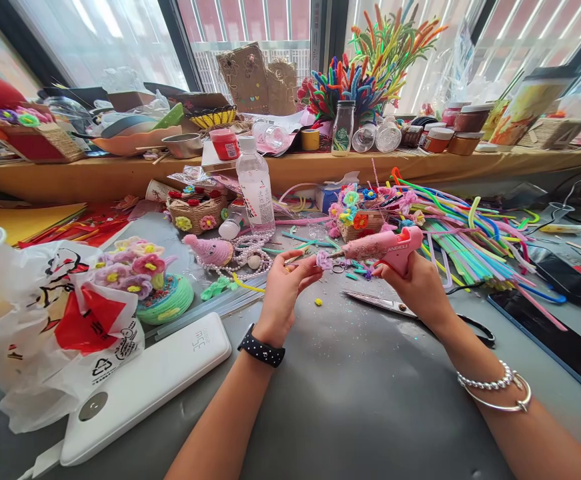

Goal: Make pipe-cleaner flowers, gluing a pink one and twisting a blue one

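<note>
Near the middle of the grey table, my left hand (295, 277) pinches a small light-purple pipe-cleaner flower (324, 260) between thumb and fingertips. My right hand (417, 283) is wrapped around the handle of a pink glue gun (383, 248), which points left. Its nozzle tip is at the flower; whether the two touch I cannot tell. Below my right hand lies a pair of scissors (377, 301), its blades pointing left and partly hidden by that hand. A small yellow pompom-like piece (319, 302) sits on the table below the flower.
A white power bank (155, 387) and plastic bag (90, 320) lie at left, beside a pipe-cleaner bouquet (133, 270). A water bottle (256, 187) stands behind my left hand. Bundled pipe cleaners (463, 247) and a phone (550, 343) lie at right. Jars line the back shelf (290, 162).
</note>
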Demonstrator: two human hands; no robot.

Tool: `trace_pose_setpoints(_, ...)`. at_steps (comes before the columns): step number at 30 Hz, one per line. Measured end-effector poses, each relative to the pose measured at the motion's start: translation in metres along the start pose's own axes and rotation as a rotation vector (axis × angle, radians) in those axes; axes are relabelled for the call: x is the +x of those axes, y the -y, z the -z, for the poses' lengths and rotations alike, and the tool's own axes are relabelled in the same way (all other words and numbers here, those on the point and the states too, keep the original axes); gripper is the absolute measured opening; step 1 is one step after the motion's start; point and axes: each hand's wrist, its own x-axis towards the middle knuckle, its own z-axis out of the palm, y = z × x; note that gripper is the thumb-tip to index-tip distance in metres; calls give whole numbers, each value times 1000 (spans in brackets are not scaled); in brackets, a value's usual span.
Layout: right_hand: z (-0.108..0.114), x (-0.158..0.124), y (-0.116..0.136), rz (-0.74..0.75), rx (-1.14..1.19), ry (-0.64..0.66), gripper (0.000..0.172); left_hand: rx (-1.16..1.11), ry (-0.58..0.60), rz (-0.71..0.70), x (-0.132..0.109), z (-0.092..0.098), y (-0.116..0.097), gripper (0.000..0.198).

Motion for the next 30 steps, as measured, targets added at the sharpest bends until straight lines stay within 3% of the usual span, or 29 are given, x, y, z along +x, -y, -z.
trace_pose_setpoints(12, -1, -1, 0, 2, 21, 5, 11, -19, -5, -32, 0, 0, 0, 32)
trace_pose_setpoints(18, -1, -1, -1, 25, -40, -49, 23, -18, -10, -29, 0, 0, 0, 31)
trace_pose_setpoints(30, -2, -2, -2, 14, -48, -51, 22, -30, -23, -32, 0, 0, 0, 31)
